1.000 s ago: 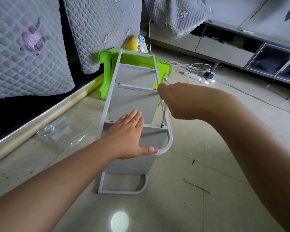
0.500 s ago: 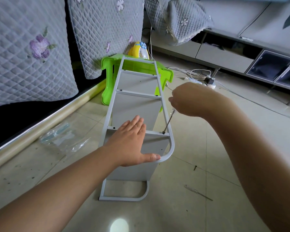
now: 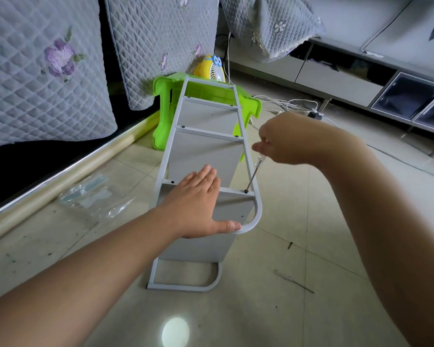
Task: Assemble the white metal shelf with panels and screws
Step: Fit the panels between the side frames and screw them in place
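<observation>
Flat, left hand [image 3: 196,204] presses smooth white shelf [image 3: 206,151]; right hand [image 3: 283,144] grips thin screwdriver [image 3: 253,174].

White metal shelf [image 3: 201,156] lying on its side on tiled floor, far end propped on a stool; grey panels fitted between rounded tube frames. Dark screw [image 3: 246,191] seated at near crossbar, loose screw [image 3: 290,245] on floor.

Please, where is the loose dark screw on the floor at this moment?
In the head view, the loose screw lies on the tiled floor right of the shelf, near its rounded corner, below the right hand.
</observation>
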`<state>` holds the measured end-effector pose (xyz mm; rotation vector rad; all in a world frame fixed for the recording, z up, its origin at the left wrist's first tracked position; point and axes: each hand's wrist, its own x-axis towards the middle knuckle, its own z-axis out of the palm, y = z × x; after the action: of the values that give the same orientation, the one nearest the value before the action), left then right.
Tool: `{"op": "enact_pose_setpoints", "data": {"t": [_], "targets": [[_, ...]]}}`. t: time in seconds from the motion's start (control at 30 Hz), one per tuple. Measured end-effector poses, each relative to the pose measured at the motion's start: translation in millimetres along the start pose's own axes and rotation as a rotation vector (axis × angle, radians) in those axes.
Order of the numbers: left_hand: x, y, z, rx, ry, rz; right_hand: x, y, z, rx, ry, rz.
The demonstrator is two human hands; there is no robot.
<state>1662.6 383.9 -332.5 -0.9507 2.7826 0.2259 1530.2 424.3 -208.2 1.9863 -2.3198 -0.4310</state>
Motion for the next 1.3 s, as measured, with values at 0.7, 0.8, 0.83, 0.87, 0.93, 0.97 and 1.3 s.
{"op": "enact_pose_setpoints", "data": {"t": [0.7,0.8,0.83,0.87,0.93,0.97,1.3], "targets": [[0,0,2,0.023,-0.003,-0.001,-2,13,8,0.029,0.033,-0.053],[-1,1,4,0.042,-0.002,0.015,-1,23,17,-0.067,0.036,0.064],[-1,1,4,0.043,-0.001,0.017,-2,24,20,-0.077,0.037,0.094],[-1,0,4,0.041,0.000,0.016,-4,23,21,-0.093,0.038,0.108],[0,0,3,0.033,0.005,0.008,-5,15,19,-0.130,0.049,0.062],[0,0,2,0.029,0.004,0.006,-5,10,19,-0.138,0.052,0.010],[-2,1,0,0.035,-0.007,0.005,-7,-3,0,-0.393,-0.021,-0.321]]}}
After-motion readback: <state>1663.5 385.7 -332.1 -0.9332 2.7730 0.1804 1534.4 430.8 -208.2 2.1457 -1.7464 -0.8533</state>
